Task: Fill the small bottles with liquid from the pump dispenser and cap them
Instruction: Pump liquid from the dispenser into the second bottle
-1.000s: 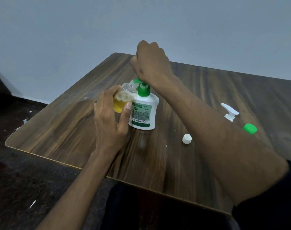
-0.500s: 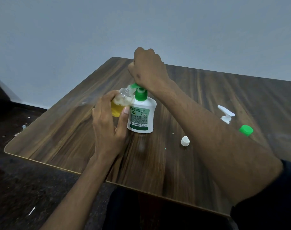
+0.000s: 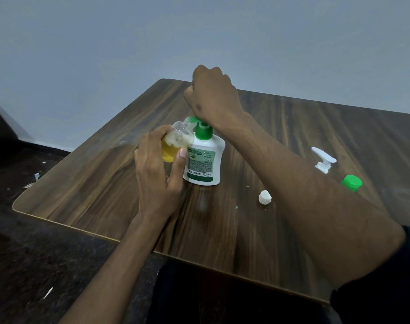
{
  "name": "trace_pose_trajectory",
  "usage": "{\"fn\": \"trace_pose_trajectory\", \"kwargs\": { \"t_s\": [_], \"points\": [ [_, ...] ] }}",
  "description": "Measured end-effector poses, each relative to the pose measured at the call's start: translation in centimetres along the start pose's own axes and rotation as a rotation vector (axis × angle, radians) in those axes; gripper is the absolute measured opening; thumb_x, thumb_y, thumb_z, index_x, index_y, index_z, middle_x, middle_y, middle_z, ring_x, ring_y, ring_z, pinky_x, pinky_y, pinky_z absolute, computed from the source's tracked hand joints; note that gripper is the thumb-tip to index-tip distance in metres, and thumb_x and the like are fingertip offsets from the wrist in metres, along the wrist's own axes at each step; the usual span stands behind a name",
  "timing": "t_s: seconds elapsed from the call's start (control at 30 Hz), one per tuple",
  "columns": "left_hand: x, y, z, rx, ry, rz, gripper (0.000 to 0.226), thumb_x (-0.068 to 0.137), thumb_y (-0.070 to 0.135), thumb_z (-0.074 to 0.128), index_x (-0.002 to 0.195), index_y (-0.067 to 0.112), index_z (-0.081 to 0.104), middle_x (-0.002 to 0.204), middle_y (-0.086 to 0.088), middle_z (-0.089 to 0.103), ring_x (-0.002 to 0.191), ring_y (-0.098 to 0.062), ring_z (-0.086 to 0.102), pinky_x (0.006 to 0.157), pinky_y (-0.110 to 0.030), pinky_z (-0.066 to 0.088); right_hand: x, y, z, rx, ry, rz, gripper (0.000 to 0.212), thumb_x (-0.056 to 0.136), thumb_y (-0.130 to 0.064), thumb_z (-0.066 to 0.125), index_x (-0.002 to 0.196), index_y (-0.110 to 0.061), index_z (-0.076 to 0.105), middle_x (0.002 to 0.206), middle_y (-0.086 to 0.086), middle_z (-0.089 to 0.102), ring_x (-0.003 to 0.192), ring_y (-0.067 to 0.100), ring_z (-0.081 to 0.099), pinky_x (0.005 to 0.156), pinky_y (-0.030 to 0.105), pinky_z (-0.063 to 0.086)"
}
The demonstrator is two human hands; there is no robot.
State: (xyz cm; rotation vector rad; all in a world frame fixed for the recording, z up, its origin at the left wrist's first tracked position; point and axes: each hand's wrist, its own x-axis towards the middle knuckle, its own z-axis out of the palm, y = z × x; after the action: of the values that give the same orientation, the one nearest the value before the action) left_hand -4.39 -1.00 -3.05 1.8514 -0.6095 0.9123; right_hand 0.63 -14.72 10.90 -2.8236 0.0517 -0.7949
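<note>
A white pump dispenser with a green pump head stands upright near the middle of the wooden table. My right hand, curled into a fist, presses down on the pump head. My left hand grips a small clear bottle, tilted, with its mouth at the green nozzle. Yellow liquid with foam on top fills the bottle's lower part. A small white cap lies on the table to the right of the dispenser.
A white spray-pump top and a green cap lie at the right, beyond my right forearm. The table's front edge runs just before my body. Dark floor with small scraps lies to the left.
The hands, bottle and dispenser keep the same pose; only the camera view drifted slightly. The liquid level looks about the same.
</note>
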Motion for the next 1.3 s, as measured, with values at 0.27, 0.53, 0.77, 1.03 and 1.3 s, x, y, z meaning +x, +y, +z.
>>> {"fn": "trace_pose_trajectory", "kwargs": {
  "t_s": [0.27, 0.53, 0.77, 1.03, 1.3],
  "points": [
    [0.02, -0.12, -0.09, 0.005, 0.002, -0.004, 0.032, 0.104, 0.02, 0.06, 0.133, 0.006, 0.06, 0.122, -0.005, 0.065, 0.106, -0.023, 0.061, 0.087, -0.056, 0.05, 0.15, 0.03, 0.25, -0.001, 0.003, 0.0, 0.013, 0.09, -0.016, 0.043, 0.079, -0.011, 0.037, 0.072, 0.0, 0.035, 0.07, 0.026, 0.041, 0.055, 0.031, 0.027],
    [0.03, -0.16, -0.06, 0.003, 0.005, 0.001, 0.032, 0.104, 0.019, 0.061, 0.133, 0.007, 0.06, 0.122, -0.004, 0.065, 0.106, -0.023, 0.061, 0.087, -0.057, 0.05, 0.15, 0.16, 0.4, -0.005, 0.009, 0.026, 0.022, 0.089, -0.016, 0.043, 0.071, -0.014, 0.032, 0.072, 0.0, 0.035, 0.068, 0.025, 0.039, 0.05, 0.03, 0.023],
    [0.06, -0.12, -0.03, 0.01, 0.003, -0.008, 0.032, 0.104, 0.02, 0.061, 0.133, 0.007, 0.06, 0.122, -0.004, 0.065, 0.106, -0.021, 0.06, 0.088, -0.054, 0.049, 0.15, 0.09, 0.18, 0.004, 0.038, -0.012, 0.008, 0.09, -0.016, 0.043, 0.084, -0.01, 0.041, 0.074, 0.001, 0.038, 0.07, 0.025, 0.041, 0.052, 0.03, 0.026],
    [0.03, 0.06, -0.1, -0.003, 0.015, -0.01, 0.033, 0.103, 0.02, 0.062, 0.133, 0.008, 0.06, 0.124, 0.002, 0.062, 0.107, -0.017, 0.058, 0.089, -0.053, 0.049, 0.24, 0.18, 0.11, -0.006, 0.062, -0.008, 0.01, 0.089, -0.015, 0.043, 0.081, -0.01, 0.04, 0.069, 0.0, 0.034, 0.067, 0.026, 0.041, 0.053, 0.031, 0.026],
    [0.0, -0.13, -0.09, -0.008, 0.016, -0.018, 0.033, 0.102, 0.02, 0.062, 0.133, 0.007, 0.06, 0.123, -0.002, 0.064, 0.107, -0.019, 0.059, 0.088, -0.055, 0.05, 0.25, 0.01, 0.1, -0.039, 0.068, -0.044, 0.013, 0.09, -0.016, 0.042, 0.078, -0.011, 0.039, 0.076, 0.004, 0.043, 0.066, 0.025, 0.043, 0.055, 0.031, 0.028]
  ]
}}
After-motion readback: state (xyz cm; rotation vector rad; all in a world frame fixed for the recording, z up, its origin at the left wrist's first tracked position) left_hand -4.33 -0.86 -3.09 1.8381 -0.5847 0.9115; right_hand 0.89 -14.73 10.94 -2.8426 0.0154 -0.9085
